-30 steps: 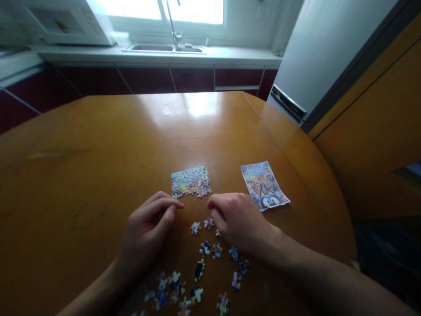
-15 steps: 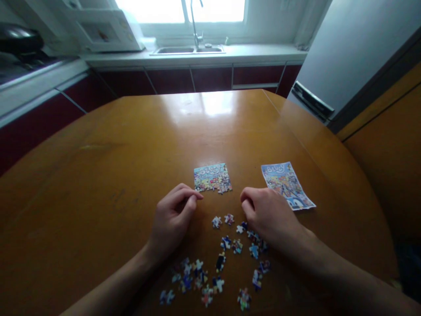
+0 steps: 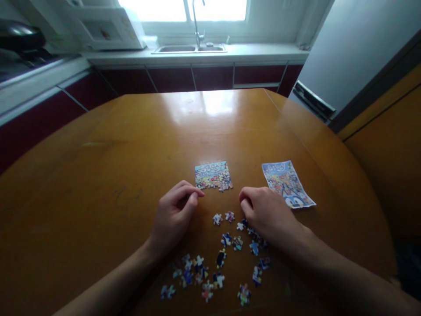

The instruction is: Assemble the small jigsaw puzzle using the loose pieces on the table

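Observation:
A partly joined jigsaw puzzle [image 3: 213,174] lies flat in the middle of the table, its lower edge uneven. Just left of that edge rests my left hand [image 3: 174,210], fingers curled and the thumb drawn up to them; I see nothing held. My right hand [image 3: 268,210] lies to the right of the puzzle, closed, and its fingertips are tucked out of sight. Whether it pinches a piece is hidden. Between and below the hands are several loose puzzle pieces [image 3: 226,239], some partly beneath my right hand, with a denser group of pieces [image 3: 187,270] near my left forearm.
A printed picture sheet [image 3: 287,184] lies beyond my right hand, partly covered by it. The wooden table [image 3: 131,131] has a rounded edge. Behind it are a counter with a sink [image 3: 177,49], a microwave [image 3: 108,30] and a fridge [image 3: 355,57].
Almost nothing differs. The view has shifted slightly, and both hands stay in about the same pose and place beside the puzzle.

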Motion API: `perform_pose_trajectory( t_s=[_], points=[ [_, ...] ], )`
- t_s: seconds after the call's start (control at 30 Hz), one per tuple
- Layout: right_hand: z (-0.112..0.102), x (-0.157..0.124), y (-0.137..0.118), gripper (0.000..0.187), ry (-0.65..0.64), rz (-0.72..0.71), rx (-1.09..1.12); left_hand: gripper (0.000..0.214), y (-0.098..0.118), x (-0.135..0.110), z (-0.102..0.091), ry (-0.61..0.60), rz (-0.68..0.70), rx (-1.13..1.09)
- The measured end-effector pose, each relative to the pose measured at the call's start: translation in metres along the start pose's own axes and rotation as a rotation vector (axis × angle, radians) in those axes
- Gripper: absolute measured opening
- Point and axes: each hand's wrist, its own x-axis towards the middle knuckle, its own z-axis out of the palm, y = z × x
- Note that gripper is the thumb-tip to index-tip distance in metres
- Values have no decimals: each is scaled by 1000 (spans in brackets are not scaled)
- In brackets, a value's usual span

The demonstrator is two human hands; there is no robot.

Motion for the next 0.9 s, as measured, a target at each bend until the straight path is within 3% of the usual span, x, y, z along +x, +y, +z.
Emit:
perform_pose_trajectory(
  t_s=[0.9],
  points=[
    [3, 1, -1, 21, 8, -49, 45, 18, -4, -1, 1, -7, 18, -14]
  ],
)
